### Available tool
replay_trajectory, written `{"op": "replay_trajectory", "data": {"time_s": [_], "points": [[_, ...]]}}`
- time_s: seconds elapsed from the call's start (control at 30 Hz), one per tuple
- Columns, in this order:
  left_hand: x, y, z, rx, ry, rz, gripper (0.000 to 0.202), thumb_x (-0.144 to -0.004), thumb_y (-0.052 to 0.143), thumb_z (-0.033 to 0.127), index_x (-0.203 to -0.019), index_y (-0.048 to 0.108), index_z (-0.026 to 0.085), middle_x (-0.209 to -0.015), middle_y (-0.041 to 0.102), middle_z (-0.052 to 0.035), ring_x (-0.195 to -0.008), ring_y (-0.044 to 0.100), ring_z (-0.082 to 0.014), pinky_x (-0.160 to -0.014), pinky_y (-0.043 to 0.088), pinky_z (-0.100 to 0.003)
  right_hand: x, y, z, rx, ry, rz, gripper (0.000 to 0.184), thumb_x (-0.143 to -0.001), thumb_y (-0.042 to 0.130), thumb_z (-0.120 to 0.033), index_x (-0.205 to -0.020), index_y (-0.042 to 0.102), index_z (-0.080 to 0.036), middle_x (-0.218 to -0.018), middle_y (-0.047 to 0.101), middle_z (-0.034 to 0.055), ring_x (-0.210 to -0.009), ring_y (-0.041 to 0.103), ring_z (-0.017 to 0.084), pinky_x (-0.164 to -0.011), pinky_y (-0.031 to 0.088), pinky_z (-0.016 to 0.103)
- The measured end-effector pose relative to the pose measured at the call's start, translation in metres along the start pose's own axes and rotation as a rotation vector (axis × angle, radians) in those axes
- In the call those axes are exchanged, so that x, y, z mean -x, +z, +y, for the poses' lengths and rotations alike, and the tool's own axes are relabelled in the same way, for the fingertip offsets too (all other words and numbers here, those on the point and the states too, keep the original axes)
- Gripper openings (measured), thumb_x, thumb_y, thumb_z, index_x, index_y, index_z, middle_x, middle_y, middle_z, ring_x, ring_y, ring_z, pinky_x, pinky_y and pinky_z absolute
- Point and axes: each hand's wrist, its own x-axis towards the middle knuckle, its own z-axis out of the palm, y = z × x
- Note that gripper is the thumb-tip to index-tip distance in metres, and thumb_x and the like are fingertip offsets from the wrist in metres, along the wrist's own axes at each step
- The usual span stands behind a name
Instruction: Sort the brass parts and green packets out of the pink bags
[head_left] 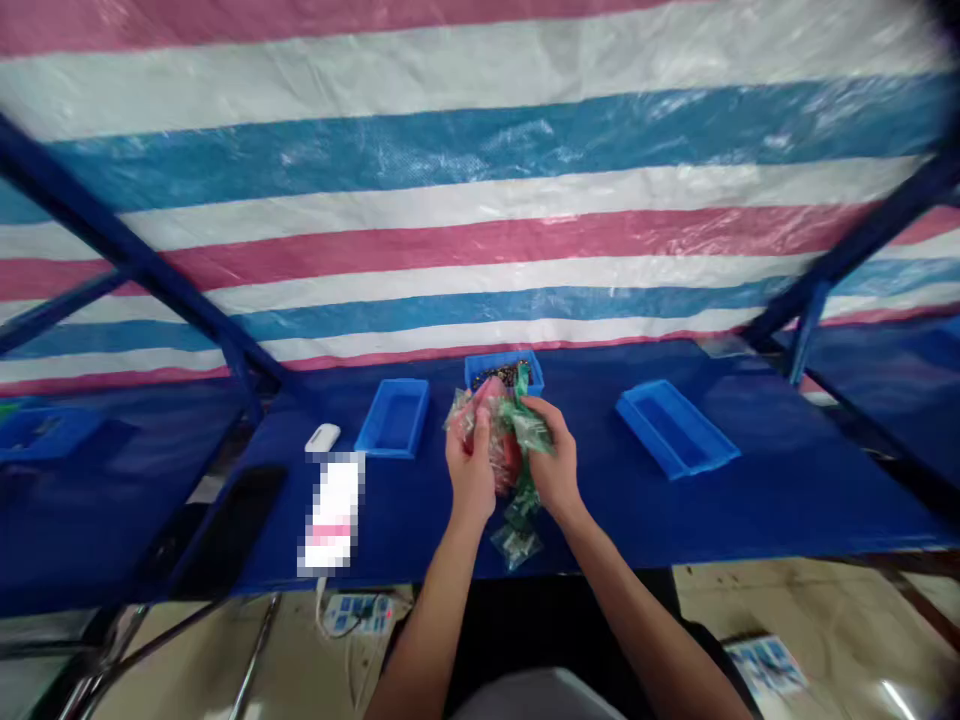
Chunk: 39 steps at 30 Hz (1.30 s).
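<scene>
Before a striped tarpaulin point(480, 200), above the blue tabletop point(780, 480), the left hand point(471, 470) and right hand point(553, 460) grip a clump of green and red plastic packets point(501, 430), fingers curled around it, just in front of a blue plastic tray point(502, 368); a clear packet point(516, 546) dangles below.

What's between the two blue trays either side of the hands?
The head view shows the left hand and right hand holding a bunch of green-and-red plastic packets, with a third blue tray behind.
</scene>
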Motion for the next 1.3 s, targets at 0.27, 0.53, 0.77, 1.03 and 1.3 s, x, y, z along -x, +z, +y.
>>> {"op": "replay_trajectory", "data": {"time_s": [0.27,0.53,0.77,1.03,1.3], "points": [[-0.018,-0.051,-0.002,-0.601,0.013,-0.002,0.064,-0.086,0.066,0.044,-0.143,0.042,0.025,-0.103,0.071,-0.0062,-0.09,0.069,-0.0242,-0.087,0.054,-0.04,-0.007,-0.065,0.026,0.308,-0.025,-0.006,0.035,-0.087,0.054,-0.022,-0.12,0.065,-0.025,-0.13,0.058,0.009,-0.121,0.055,0.025,-0.104,0.044,0.044],[0.0,-0.069,0.003,-1.111,0.503,-0.083,0.045,-0.092,0.057,0.03,-0.136,0.054,0.024,-0.151,0.042,-0.0126,-0.14,0.035,-0.0337,-0.114,0.034,-0.053,0.022,-0.089,0.034,0.78,-0.043,-0.162,0.048,-0.093,0.053,-0.052,-0.137,0.053,-0.034,-0.153,0.04,0.0064,-0.146,0.027,0.035,-0.115,0.014,0.066],[0.008,-0.037,-0.026,-1.084,0.278,-0.234,0.082,-0.076,0.071,0.058,-0.147,0.041,0.027,-0.147,0.046,-0.0161,-0.133,0.042,-0.0415,-0.104,0.036,-0.061,0.032,-0.047,0.029,0.909,-0.138,-0.404,0.089,-0.078,0.067,-0.063,-0.153,0.03,-0.033,-0.16,0.025,0.0123,-0.147,0.017,0.042,-0.113,0.015,0.067],[-0.008,-0.041,-0.032,-0.626,0.134,-0.142,0.027,-0.082,0.069,0.038,-0.103,0.062,0.023,-0.097,0.068,-0.0023,-0.089,0.065,-0.0198,-0.085,0.049,-0.033,0.019,-0.027,0.018,0.728,-0.121,-0.436,0.059,-0.082,0.071,-0.04,-0.137,0.051,-0.03,-0.134,0.053,0.0111,-0.124,0.051,0.032,-0.102,0.042,0.05],[-0.022,-0.048,-0.008,-0.303,0.143,-0.041,0.021,-0.078,0.072,0.034,-0.084,0.057,0.02,-0.105,0.067,-0.0046,-0.103,0.063,-0.0195,-0.09,0.046,-0.029,-0.002,-0.045,0.018,0.437,-0.148,-0.339,0.027,-0.096,0.05,-0.021,-0.119,0.062,-0.029,-0.114,0.067,0.0027,-0.103,0.065,0.02,-0.086,0.051,0.03]]}}
